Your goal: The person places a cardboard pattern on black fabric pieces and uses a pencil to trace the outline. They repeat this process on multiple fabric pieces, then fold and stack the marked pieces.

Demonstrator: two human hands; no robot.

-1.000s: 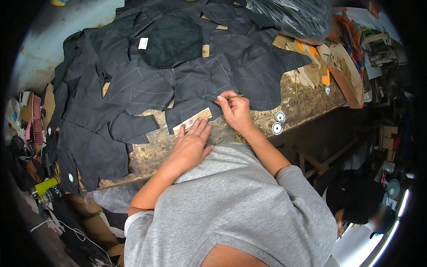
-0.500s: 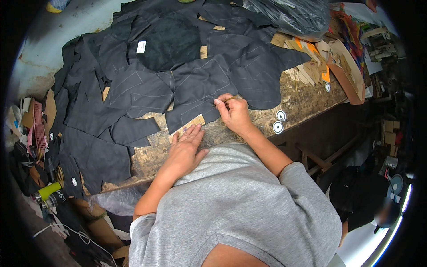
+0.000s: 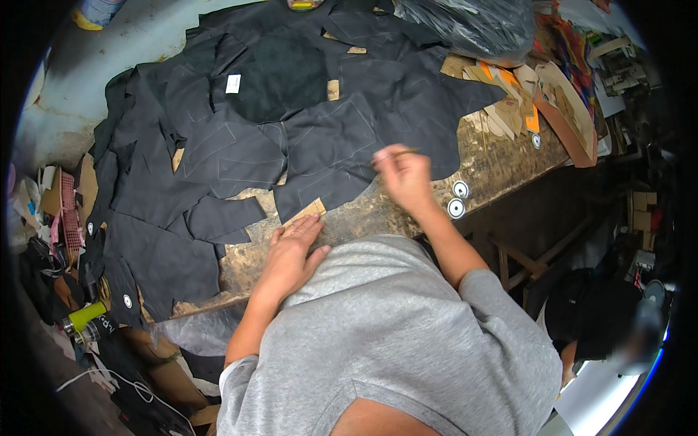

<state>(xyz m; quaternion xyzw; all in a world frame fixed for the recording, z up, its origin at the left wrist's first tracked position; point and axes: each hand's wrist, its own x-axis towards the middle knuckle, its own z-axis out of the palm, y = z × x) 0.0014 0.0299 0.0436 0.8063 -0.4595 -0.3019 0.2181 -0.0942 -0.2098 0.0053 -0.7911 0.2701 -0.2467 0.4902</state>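
My left hand (image 3: 293, 253) lies flat, fingers stretched out, over a small tan card template (image 3: 314, 208) at the near edge of a black leather sheet (image 3: 327, 174). The card's far end shows beyond my fingertips; the rest is covered. To the right, my right hand (image 3: 407, 179) is closed in a pinch on a thin brown pen (image 3: 404, 152), its tip pointing left. That hand is slightly blurred and sits by the leather's near edge. Pale drawn outlines of pieces run across the black leather.
The leather drapes over a worn wooden table (image 3: 494, 163). Round white-and-black discs (image 3: 456, 208) lie near the front edge. At the right are card patterns (image 3: 512, 109) and an open cardboard box (image 3: 563, 109). A black plastic bag (image 3: 480, 29) sits behind. A person (image 3: 592, 316) is at lower right.
My right hand has moved right with the pen, away from the card. My left hand and the card have shifted slightly left and nearer to me.
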